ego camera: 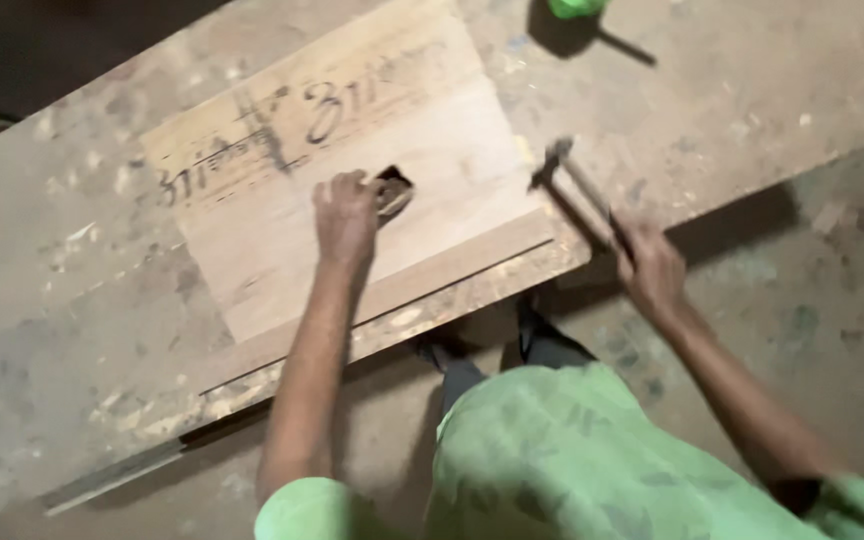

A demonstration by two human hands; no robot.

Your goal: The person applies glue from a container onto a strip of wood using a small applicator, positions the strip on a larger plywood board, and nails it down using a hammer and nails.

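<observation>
a hammer [574,178] is clamped in the right hand [649,268], head raised over the board's edge. the left hand [346,214] is closed on a small dark object [393,191] upon a wooden board [252,250], lying on the worn table [52,330].

I'm looking down on a worn, scuffed wooden workbench [72,300], its top speckled with pale chips and dust. Lying flat on it I see a light plywood board [432,150], turned at an angle, dark scrawled markings across its upper half. A thin wooden strip [422,275] runs along the board's near edge, close to the bench edge. Up at the far end, a green object [577,7] sits on the bench, mostly cut off.
</observation>
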